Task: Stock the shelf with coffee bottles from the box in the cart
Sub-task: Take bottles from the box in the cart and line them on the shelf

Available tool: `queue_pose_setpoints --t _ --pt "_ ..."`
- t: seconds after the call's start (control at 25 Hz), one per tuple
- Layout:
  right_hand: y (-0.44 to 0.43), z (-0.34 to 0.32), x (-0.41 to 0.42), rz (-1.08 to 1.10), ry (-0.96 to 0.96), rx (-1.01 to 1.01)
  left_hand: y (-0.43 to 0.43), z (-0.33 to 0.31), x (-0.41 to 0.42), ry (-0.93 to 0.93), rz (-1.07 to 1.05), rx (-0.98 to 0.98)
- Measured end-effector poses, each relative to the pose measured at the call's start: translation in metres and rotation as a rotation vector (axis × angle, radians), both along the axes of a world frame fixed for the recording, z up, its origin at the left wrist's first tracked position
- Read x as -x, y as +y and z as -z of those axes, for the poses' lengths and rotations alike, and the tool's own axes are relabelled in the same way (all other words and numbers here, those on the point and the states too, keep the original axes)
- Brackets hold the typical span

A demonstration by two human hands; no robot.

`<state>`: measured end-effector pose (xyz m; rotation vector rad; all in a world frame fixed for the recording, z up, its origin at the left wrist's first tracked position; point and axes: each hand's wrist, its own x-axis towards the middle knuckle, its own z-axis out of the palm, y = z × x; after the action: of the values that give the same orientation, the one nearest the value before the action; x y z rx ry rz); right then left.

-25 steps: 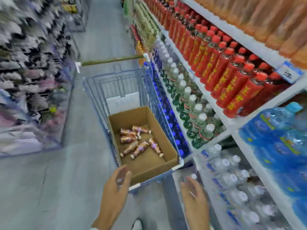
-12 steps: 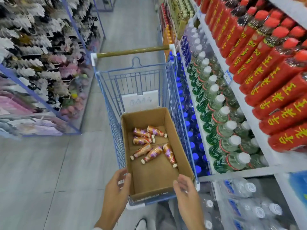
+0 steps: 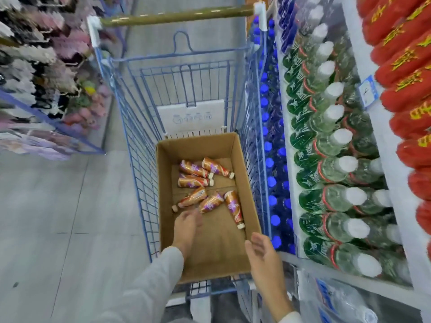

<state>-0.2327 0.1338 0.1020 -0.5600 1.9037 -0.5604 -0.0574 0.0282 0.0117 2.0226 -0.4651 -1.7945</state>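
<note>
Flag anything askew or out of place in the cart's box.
The six coffee bottles lie on their sides, scattered at mixed angles in the cardboard box, none upright. No spill or damage shows.

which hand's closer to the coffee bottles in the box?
Left. The left hand is in the box, fingertips just short of the coffee bottles; the right hand is at the box's near right corner.

the left sleeve (image 3: 149, 287) is long and light grey. of the right sleeve (image 3: 290, 317) only a pale cuff shows. the left hand (image 3: 186, 226) and the right hand (image 3: 264, 257) are bare.
</note>
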Motion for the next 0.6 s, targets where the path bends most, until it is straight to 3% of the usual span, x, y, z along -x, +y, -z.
queue_pose_setpoints --t 0.08,0.16,0.24,0.36,0.4,0.48,0.6 --pt "-0.003 0.009 -0.007 0.021 -0.001 -0.056 -0.027 0.039 0.019 0.227 -0.197 -0.274" --pt "-0.001 0.028 -0.007 0.085 0.013 -0.124 -0.050 0.087 0.035 0.346 -0.360 -0.377" --pt "-0.004 0.047 -0.010 0.086 0.008 -0.174 -0.062 0.129 0.055 0.419 -0.469 -0.421" --pt "-0.002 0.078 -0.018 -0.151 -0.020 -0.250 -0.065 0.197 0.068 0.334 -0.624 -0.365" --pt "-0.002 0.085 -0.022 -0.148 0.024 -0.275 -0.065 0.213 0.072 0.395 -0.604 -0.329" --pt "-0.007 0.092 -0.035 -0.029 0.114 -0.262 -0.060 0.217 0.075 0.552 -0.745 -0.359" --pt "-0.010 0.072 -0.040 -0.150 0.001 -0.222 -0.053 0.180 0.060 0.434 -0.650 -0.434"
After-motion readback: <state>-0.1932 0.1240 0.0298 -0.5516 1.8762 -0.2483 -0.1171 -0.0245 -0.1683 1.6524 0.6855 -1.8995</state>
